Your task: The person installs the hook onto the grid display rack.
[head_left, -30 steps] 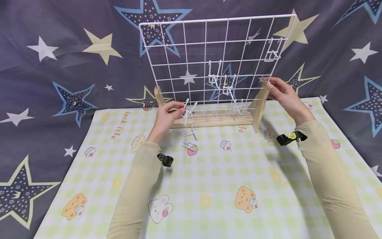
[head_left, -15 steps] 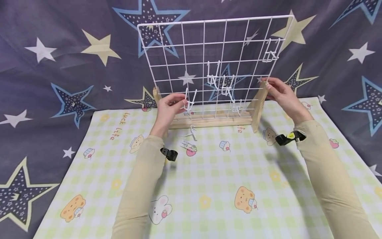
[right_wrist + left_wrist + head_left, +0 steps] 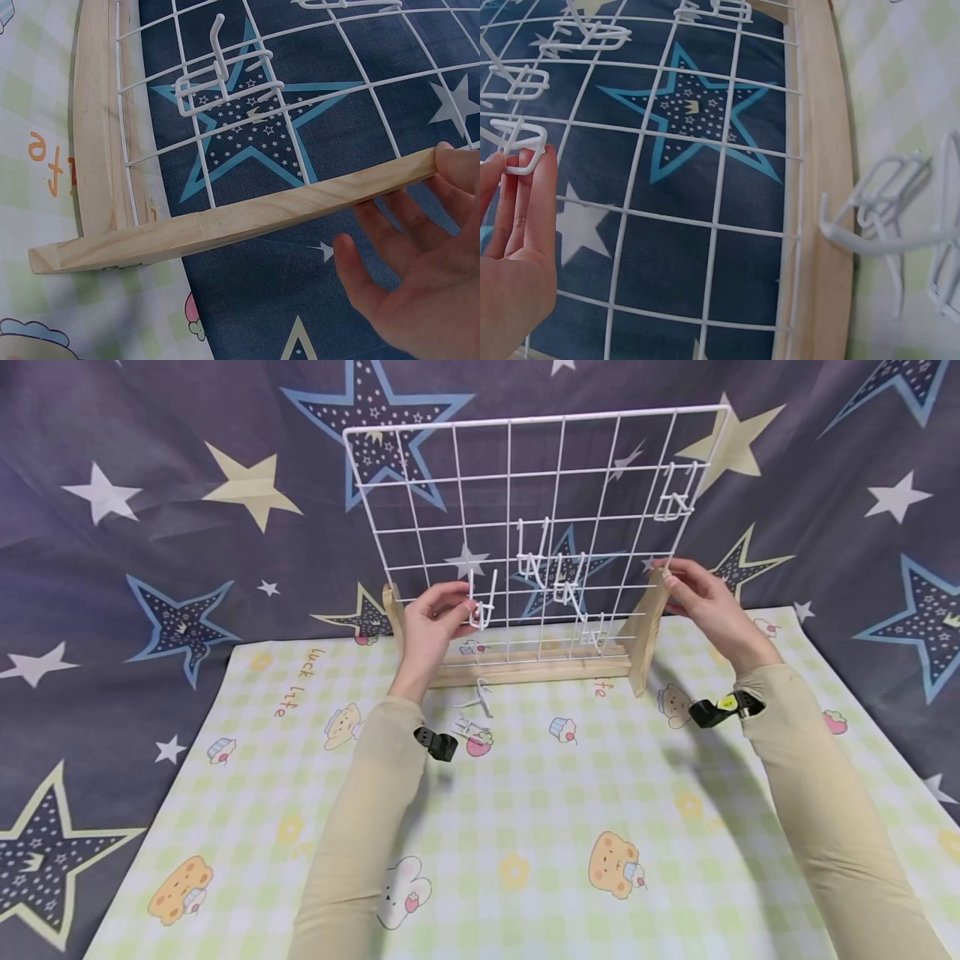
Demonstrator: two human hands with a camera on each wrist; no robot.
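A white wire grid panel (image 3: 508, 472) stands upright in a wooden stand with a base bar (image 3: 532, 670). My left hand (image 3: 435, 631) pinches a white wire hook (image 3: 482, 610) by its lower part, its two long prongs pointing up at the grid's lower left. In the left wrist view the same hook (image 3: 526, 146) sits between thumb and fingertips, overlapping the grid wires. My right hand (image 3: 705, 602) grips the top of the stand's right upright (image 3: 651, 631), thumb on the near edge, fingers behind. Several white hooks hang on the grid, including one at the upper right (image 3: 673, 493).
Two loose white hooks, one upper (image 3: 480, 697) and one lower (image 3: 468, 728), lie on the checked tablecloth (image 3: 517, 802) before the stand. A dark curtain with stars (image 3: 255, 485) hangs right behind the grid.
My left hand has lifted the hook and brought it slightly right, turning its prongs upright against the grid. My right hand stays on the wooden upright.
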